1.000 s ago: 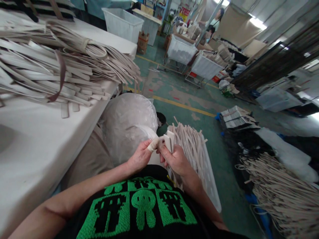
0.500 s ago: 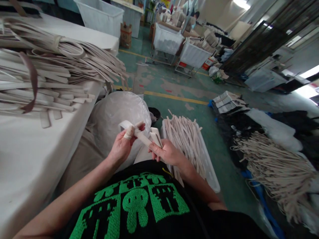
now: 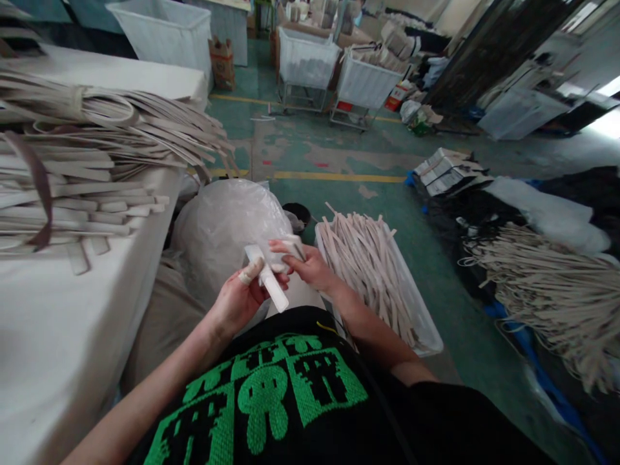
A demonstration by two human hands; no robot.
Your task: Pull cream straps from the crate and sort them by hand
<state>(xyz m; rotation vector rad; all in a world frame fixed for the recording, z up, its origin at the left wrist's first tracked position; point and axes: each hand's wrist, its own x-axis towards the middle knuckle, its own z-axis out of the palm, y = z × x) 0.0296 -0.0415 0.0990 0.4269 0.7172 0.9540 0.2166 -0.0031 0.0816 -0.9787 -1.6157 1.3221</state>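
Note:
My left hand [image 3: 239,298], with a taped thumb, is closed round a cream strap [image 3: 267,279] that sticks up and down out of the grip. Just to its right, my right hand [image 3: 306,265] pinches the folded end of a second cream strap piece [image 3: 292,243]. Both hands are close together in front of my chest, above my lap. Behind them bulges a clear plastic bag [image 3: 227,223]. At my right side stands a white bin [image 3: 411,303] filled with several loose cream straps [image 3: 368,265].
A white table [image 3: 62,336] at my left carries a big pile of cream straps [image 3: 97,155]. More straps [image 3: 552,290] lie heaped on the green floor at the right, by stacked packets [image 3: 448,171]. White carts [image 3: 334,68] stand further back.
My left hand has pulled one strap away from the pieces in my right hand and turned it more upright. The right hand moved up and forward; the camera tilted down.

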